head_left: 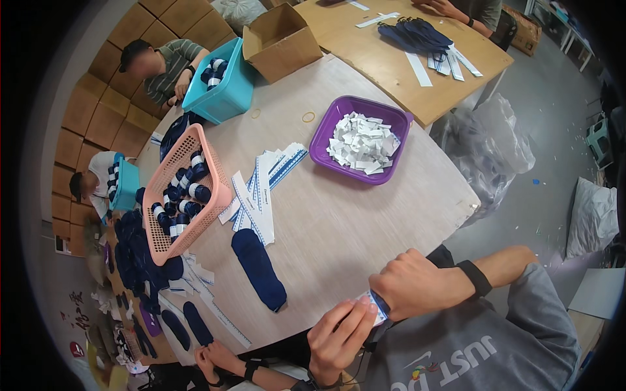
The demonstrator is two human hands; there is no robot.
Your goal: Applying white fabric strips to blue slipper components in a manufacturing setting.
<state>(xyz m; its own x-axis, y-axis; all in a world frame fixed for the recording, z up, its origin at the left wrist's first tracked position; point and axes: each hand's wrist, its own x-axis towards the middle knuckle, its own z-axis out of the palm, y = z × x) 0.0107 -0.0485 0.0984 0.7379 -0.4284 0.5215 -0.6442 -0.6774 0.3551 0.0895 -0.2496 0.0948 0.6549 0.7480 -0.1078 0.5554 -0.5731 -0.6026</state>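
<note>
Close to my body, at the table's near right edge, both hands are closed around a small navy sock roll (pixel 380 304) with a white and blue paper band. My left hand (pixel 345 331) presses its fingers flat over the band. From the other side my right hand (pixel 417 287) grips the roll, its fingers mostly hidden behind the fist. A flat navy sock (pixel 259 270) lies on the table left of my hands. Beyond it is a fanned pile of white and blue paper bands (pixel 261 202).
A pink basket (pixel 218 186) holds several banded navy rolls. The purple basin (pixel 318 146) contains white paper scraps. Turquoise bins (pixel 228 98) and a cardboard box (pixel 283 49) stand farther back. A co-worker's hands (pixel 215 357) are at lower left; other people sit around the tables.
</note>
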